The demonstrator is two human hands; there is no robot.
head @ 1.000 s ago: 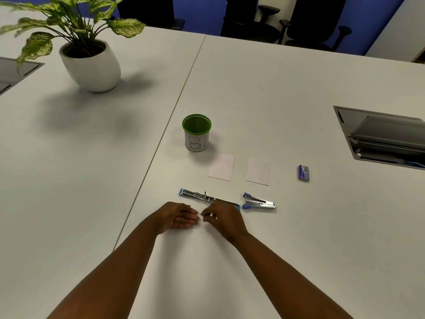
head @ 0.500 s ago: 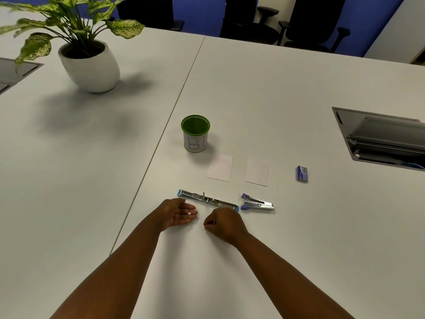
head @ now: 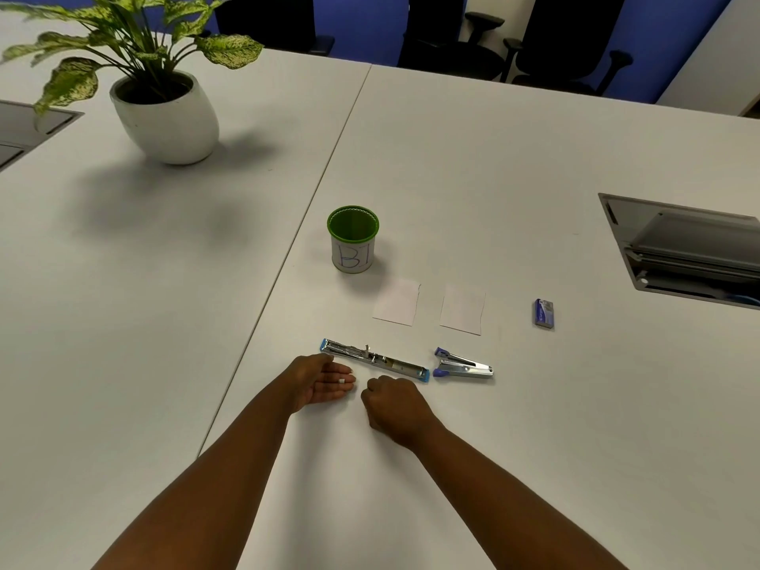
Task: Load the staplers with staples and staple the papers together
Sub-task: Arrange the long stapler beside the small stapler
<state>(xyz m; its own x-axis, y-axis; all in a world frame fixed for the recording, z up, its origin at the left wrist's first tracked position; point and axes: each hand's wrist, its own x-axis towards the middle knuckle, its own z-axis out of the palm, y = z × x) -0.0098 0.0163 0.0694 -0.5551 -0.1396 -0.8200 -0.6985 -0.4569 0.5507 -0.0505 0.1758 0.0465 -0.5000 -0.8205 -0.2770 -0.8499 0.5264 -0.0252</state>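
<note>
A long chrome stapler with light-blue ends (head: 374, 359) lies unfolded flat on the white table (head: 473, 178). Right of it sits a small purple stapler (head: 462, 368). Beyond them lie two small white papers (head: 397, 302) (head: 462, 308) side by side, apart. A blue staple box (head: 544, 312) rests further right. My left hand (head: 325, 382) lies just in front of the long stapler's left end, fingers straight, with a tiny white piece on its fingertips. My right hand (head: 395, 405) rests beside it with fingers curled under; nothing shows in them.
A green cup marked "B1" (head: 353, 240) stands behind the papers. A potted plant (head: 164, 113) is at the far left. An open cable hatch (head: 691, 253) is set into the table at right. Black chairs (head: 567, 39) line the far edge.
My right hand has drawn back from the long stapler toward me and curled tighter. My left hand stays put with the small white piece on its fingers.
</note>
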